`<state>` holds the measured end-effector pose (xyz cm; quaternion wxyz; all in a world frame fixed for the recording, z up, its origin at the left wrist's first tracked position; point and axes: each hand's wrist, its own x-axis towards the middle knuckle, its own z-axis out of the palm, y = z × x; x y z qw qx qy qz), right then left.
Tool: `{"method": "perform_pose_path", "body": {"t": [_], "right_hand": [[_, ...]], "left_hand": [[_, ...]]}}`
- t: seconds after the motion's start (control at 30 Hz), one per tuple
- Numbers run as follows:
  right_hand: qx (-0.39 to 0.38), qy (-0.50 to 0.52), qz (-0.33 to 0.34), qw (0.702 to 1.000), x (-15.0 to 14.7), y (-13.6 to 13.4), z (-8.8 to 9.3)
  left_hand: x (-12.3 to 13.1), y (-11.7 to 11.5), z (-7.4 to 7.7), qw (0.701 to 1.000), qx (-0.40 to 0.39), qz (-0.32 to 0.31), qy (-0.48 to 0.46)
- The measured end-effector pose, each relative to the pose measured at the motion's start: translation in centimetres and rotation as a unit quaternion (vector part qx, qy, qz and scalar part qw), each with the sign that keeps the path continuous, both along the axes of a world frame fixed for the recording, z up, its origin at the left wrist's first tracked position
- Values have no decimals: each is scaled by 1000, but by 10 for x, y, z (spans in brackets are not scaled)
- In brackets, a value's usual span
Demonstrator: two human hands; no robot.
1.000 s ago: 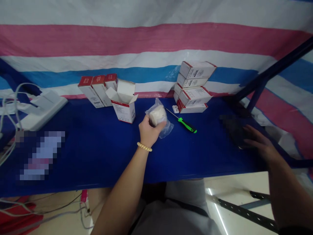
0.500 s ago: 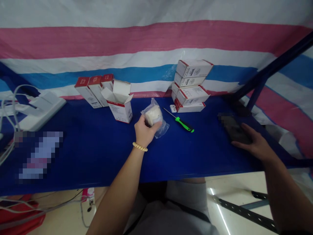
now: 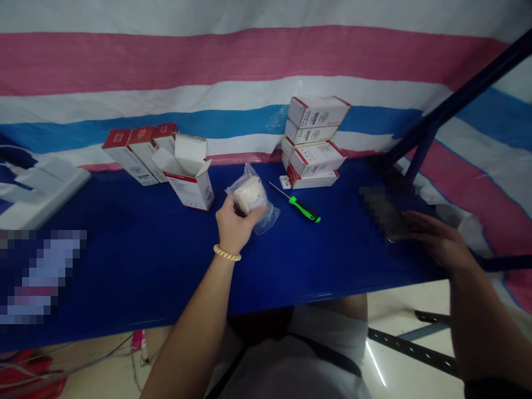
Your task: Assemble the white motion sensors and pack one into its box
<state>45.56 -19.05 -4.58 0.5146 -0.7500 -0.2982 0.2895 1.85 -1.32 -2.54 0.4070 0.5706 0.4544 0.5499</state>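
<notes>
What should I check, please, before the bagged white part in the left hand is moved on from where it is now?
1. Left hand grips the bagged white part: ok.
2. Open box stands upright, flaps open: ok.
3. Bag sealed or open: cannot tell.
4. Screwdriver lies apart from the bag, untouched: ok.
5. Right hand free: not ok, it rests at a blurred dark object.
6. Stack of boxes steady at the back of the blue table: ok.
</notes>
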Motion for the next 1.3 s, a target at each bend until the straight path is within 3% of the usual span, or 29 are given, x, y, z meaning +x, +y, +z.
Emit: {"method": "perform_pose_path", "body": {"t": [0.5, 0.77, 0.93, 1.3], "right_hand": [[4, -26, 7, 1000, -2, 0, -2], [-45, -142, -76, 986, -16, 16, 1], [-73, -144, -116, 980, -18, 25, 1], [-77, -216, -93, 969, -15, 23, -4]], "left_hand": [[0, 0, 2, 1000, 0, 0, -11], [1, -1, 1, 1000, 1, -6, -8], [1, -1, 1, 1000, 2, -1, -4], [1, 0, 1, 1000, -5, -1, 6]]}}
